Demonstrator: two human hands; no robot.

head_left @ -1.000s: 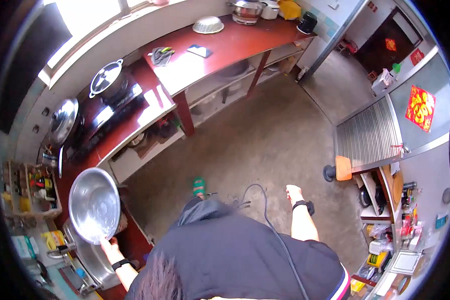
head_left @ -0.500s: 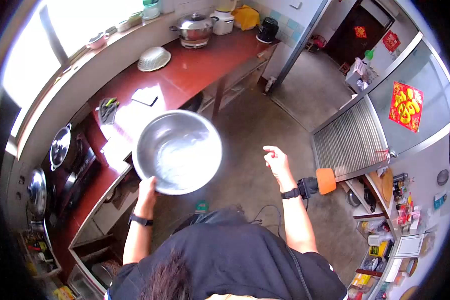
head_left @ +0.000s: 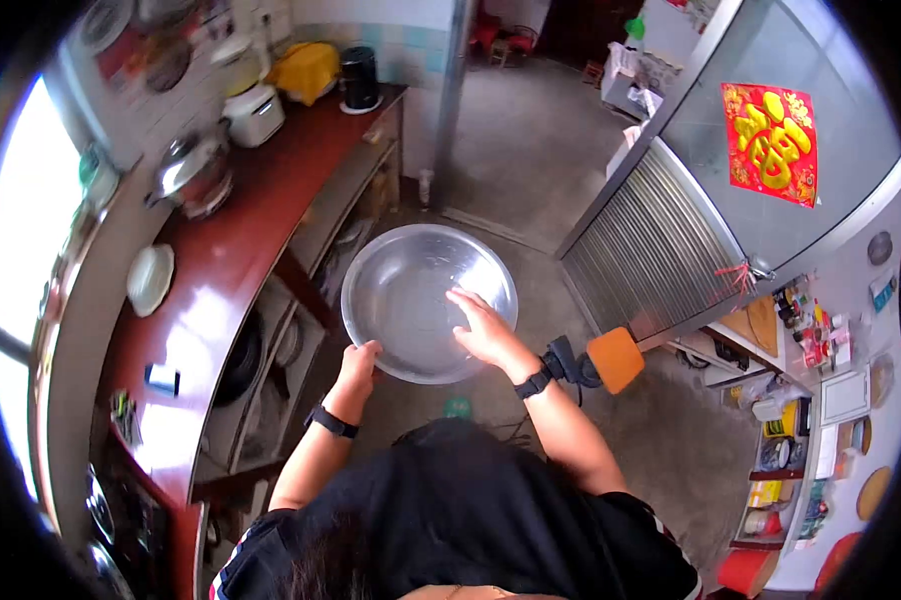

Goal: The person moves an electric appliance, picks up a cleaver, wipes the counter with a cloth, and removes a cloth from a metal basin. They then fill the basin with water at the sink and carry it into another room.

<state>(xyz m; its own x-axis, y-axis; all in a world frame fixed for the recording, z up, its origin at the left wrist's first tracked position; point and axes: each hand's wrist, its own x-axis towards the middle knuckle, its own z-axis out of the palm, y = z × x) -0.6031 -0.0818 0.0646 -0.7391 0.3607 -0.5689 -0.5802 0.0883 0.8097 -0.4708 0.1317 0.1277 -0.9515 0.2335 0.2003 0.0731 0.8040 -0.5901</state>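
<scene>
A large round stainless steel basin [head_left: 396,300] is held out in front of my body, its inside facing up at me. My left hand [head_left: 357,368] is closed on the near left part of its rim. Over the right side of the basin is my right hand [head_left: 484,328], thumb and fingers apart. Whether its fingertips touch the metal I cannot tell. Dark bands circle both wrists, and a device with an orange square [head_left: 616,360] is attached at my right one.
A red counter [head_left: 226,240] on the left carries a steel pot [head_left: 193,170], a white appliance [head_left: 254,113], a black kettle [head_left: 359,78] and a pale dish [head_left: 151,280]. Ahead right stands a sliding door [head_left: 661,240]; shelves [head_left: 776,455] with jars line the right wall.
My view has turned to the right, toward the doorway. The basin has come round with my left hand. My right hand has moved from apart on the right to over the basin.
</scene>
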